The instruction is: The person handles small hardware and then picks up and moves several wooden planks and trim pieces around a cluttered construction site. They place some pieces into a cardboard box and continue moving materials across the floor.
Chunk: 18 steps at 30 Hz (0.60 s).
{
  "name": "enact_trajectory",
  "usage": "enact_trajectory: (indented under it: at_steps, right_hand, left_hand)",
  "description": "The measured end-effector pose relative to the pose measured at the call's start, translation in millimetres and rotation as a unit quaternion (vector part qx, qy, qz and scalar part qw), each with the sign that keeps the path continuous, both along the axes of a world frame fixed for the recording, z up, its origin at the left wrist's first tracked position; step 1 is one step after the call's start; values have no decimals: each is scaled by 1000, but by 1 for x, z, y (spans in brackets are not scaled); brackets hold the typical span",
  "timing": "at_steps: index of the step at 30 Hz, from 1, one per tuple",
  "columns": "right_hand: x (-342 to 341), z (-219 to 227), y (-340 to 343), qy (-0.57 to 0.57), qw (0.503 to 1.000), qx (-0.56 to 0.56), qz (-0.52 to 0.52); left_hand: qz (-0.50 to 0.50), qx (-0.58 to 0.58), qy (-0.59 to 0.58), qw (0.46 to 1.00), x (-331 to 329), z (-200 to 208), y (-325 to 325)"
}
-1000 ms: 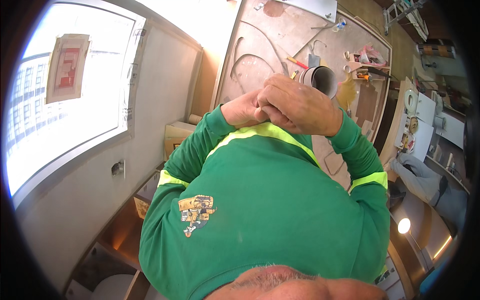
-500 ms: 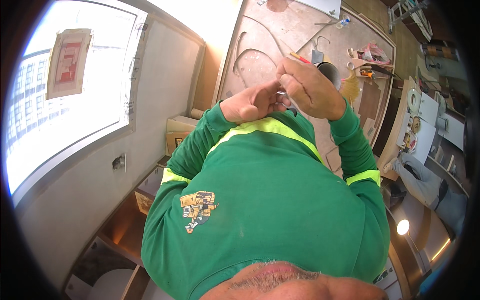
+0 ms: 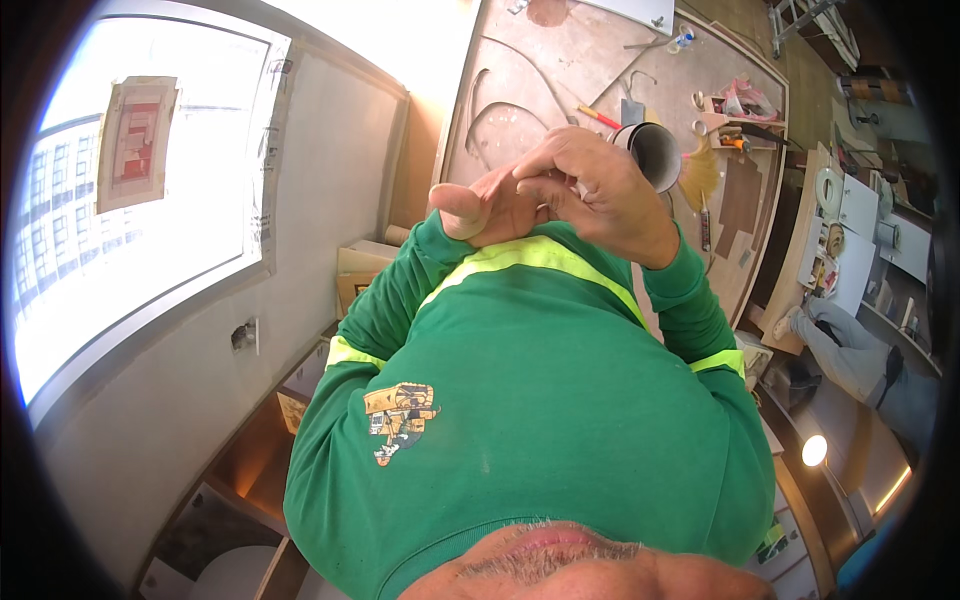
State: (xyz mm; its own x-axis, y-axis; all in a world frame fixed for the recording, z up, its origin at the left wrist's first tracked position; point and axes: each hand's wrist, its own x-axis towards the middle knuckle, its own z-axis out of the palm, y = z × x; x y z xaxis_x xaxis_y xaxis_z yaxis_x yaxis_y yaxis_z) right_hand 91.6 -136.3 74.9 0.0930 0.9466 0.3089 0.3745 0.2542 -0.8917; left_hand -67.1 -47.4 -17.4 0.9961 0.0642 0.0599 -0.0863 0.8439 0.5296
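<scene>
My left hand (image 3: 484, 209) is held in front of my chest, palm turned up and thumb stretched out to the side. Its fingertips are partly covered by my right hand (image 3: 606, 196), which reaches across with bent fingers pressed together over the left fingers. A small pale bit shows between the hands, too hidden to name. Just beyond the right hand stands a round, dark-lined container (image 3: 655, 157) with a pale rim. Beside it lie a tool with a red and yellow handle (image 3: 599, 117) and a grey flat-bladed tool (image 3: 632, 112).
Beyond the hands spreads a dusty work board (image 3: 540, 60) with curved strips on it. A straw brush (image 3: 701, 172) and a small tray of tools (image 3: 742, 132) lie at the right. A bright window (image 3: 220, 130) is on the left. Another person's legs (image 3: 845, 355) show at far right.
Both hands have shifted slightly left. The right hand has turned and lowered over the left fingers, and the left thumb now sticks out further. More of the round container shows.
</scene>
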Motion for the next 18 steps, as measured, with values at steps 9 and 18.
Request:
enact_trajectory:
  at_steps: [9, 18]
  right_hand:
    - [-26, 6, 7, -65, 997, 33, -35]
    - [-27, 9, 8, -143, 988, 44, -49]
  left_hand:
    - [42, 7, 42, 998, -4, 1, 1]
    - [81, -40, 56, 994, -3, -4, -2]
